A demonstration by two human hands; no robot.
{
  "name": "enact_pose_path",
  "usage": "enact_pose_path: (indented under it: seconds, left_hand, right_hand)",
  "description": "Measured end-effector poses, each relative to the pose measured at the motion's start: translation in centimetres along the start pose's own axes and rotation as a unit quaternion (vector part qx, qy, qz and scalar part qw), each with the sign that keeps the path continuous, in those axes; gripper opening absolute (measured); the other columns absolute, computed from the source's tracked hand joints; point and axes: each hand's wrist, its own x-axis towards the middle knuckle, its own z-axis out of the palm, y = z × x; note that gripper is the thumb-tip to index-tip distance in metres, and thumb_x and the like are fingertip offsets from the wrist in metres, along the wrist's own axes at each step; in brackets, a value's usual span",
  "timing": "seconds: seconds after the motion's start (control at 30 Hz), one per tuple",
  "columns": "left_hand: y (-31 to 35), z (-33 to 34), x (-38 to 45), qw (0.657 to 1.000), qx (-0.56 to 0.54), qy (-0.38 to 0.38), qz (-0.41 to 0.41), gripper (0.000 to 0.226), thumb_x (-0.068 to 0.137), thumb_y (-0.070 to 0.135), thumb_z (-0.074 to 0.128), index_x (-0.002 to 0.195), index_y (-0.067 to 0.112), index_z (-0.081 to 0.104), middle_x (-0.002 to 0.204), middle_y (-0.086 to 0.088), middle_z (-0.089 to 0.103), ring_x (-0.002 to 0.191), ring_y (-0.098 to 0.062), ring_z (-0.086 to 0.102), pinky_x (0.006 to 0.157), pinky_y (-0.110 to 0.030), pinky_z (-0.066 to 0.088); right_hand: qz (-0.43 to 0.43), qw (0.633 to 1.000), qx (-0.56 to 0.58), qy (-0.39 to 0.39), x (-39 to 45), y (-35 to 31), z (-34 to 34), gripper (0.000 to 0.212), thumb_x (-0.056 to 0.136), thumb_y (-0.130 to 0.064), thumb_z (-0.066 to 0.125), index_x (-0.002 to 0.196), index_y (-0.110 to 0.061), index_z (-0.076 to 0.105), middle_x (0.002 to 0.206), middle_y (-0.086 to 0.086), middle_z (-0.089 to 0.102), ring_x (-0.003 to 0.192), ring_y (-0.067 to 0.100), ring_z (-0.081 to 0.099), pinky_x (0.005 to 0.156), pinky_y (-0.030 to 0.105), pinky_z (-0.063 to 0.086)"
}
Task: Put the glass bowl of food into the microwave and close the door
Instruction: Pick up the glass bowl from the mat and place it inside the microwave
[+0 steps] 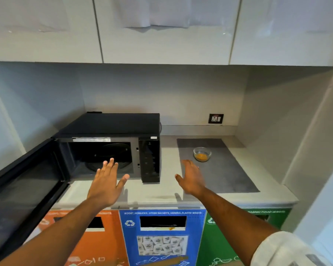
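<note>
A small glass bowl [202,154] with orange-yellow food sits on a grey mat [225,175] on the right side of the counter. The black microwave [112,127] stands at the left, its door [21,191] swung wide open to the left, the turntable visible inside. My left hand [106,183] hovers flat with fingers spread in front of the microwave's opening. My right hand [191,177] is open too, just left of and below the bowl, a short gap away from it. Neither hand holds anything.
White wall cabinets [161,29] hang above the counter. A wall socket [215,118] is behind the mat. Below the counter edge are orange [96,244], blue [161,237] and green [225,239] waste-bin fronts. A side wall closes in on the right.
</note>
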Motion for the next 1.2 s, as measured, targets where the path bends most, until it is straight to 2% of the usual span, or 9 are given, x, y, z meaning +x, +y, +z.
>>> enact_pose_path:
  seconds: [0.43,0.7,0.83,0.9,0.97,1.0,1.03,1.13,1.2]
  left_hand:
    - [16.6,7.4,5.0,0.991,-0.109,-0.073,-0.001,0.091,0.086,0.071,0.017,0.158,0.017,0.009,0.168,-0.001,0.006,0.154,-0.021,0.002,0.124,-0.040,0.007]
    - [23.0,11.6,7.9,0.976,-0.172,-0.117,-0.061,0.087,0.085,0.070,0.021,0.158,0.023,0.011,0.168,0.001,0.007,0.154,-0.024,0.004,0.123,-0.048,0.014]
    - [24.8,14.6,11.0,0.959,-0.228,-0.133,-0.102,0.086,0.084,0.070,0.021,0.157,0.025,0.016,0.167,0.000,0.014,0.153,-0.027,0.016,0.122,-0.048,0.019]
    - [25.6,16.6,12.7,0.948,-0.260,-0.131,-0.129,0.078,0.090,0.067,0.026,0.156,0.026,0.021,0.166,-0.002,0.021,0.150,-0.031,0.025,0.119,-0.049,0.025]
    - [26.3,18.3,14.2,0.937,-0.290,-0.125,-0.149,0.071,0.094,0.062,0.030,0.154,0.025,0.026,0.164,-0.004,0.027,0.147,-0.033,0.031,0.117,-0.049,0.030]
    - [26.7,19.2,15.2,0.930,-0.307,-0.125,-0.159,0.068,0.095,0.060,0.031,0.153,0.024,0.029,0.162,-0.005,0.030,0.146,-0.033,0.034,0.116,-0.048,0.032]
    - [26.9,20.2,16.3,0.922,-0.326,-0.124,-0.166,0.066,0.097,0.058,0.032,0.152,0.022,0.032,0.160,-0.006,0.035,0.144,-0.033,0.037,0.115,-0.047,0.034]
    - [27.6,23.5,20.4,0.901,-0.374,-0.119,-0.187,0.060,0.100,0.053,0.032,0.148,0.018,0.038,0.154,-0.009,0.043,0.140,-0.033,0.042,0.115,-0.046,0.035]
    - [28.1,24.8,22.3,0.890,-0.402,-0.111,-0.184,0.056,0.101,0.049,0.033,0.147,0.016,0.040,0.152,-0.010,0.045,0.139,-0.032,0.043,0.116,-0.047,0.034]
  right_hand:
    - [0.052,0.995,0.086,0.010,2.5,13.8,-6.2,0.064,0.096,-0.043,0.064,0.149,-0.014,0.045,0.153,0.009,0.047,0.137,0.026,0.051,0.112,0.036,0.042]
    - [0.087,0.984,0.154,0.008,6.0,18.9,-6.4,0.063,0.102,-0.050,0.049,0.153,-0.016,0.040,0.160,0.008,0.043,0.143,0.029,0.046,0.115,0.040,0.040]
    - [0.111,0.973,0.202,0.011,8.9,20.9,-5.1,0.062,0.104,-0.050,0.042,0.155,-0.017,0.038,0.162,0.008,0.041,0.147,0.029,0.042,0.117,0.038,0.034]
    - [0.130,0.964,0.231,0.016,10.5,21.7,-4.2,0.065,0.102,-0.057,0.037,0.151,-0.015,0.043,0.154,0.008,0.050,0.143,0.030,0.047,0.113,0.036,0.037]
    - [0.142,0.948,0.281,0.053,11.7,22.0,-3.6,0.087,0.086,-0.082,0.030,0.133,-0.013,0.057,0.119,0.001,0.063,0.118,0.023,0.062,0.097,0.029,0.043]
    - [0.150,0.939,0.301,0.074,12.6,22.5,-3.0,0.094,0.079,-0.089,0.028,0.124,-0.013,0.060,0.106,-0.004,0.061,0.105,0.016,0.063,0.090,0.026,0.043]
    - [0.153,0.933,0.317,0.081,13.7,23.0,-2.4,0.090,0.082,-0.086,0.031,0.123,-0.012,0.061,0.104,-0.004,0.059,0.102,0.015,0.062,0.089,0.026,0.041]
    - [0.158,0.927,0.335,0.058,17.4,24.9,-0.1,0.046,0.103,-0.053,0.040,0.130,-0.021,0.060,0.118,-0.001,0.059,0.114,0.020,0.057,0.094,0.032,0.039]
    - [0.157,0.920,0.356,0.054,19.2,25.5,1.0,0.042,0.105,-0.046,0.041,0.132,-0.020,0.060,0.124,-0.001,0.061,0.113,0.015,0.055,0.099,0.035,0.043]
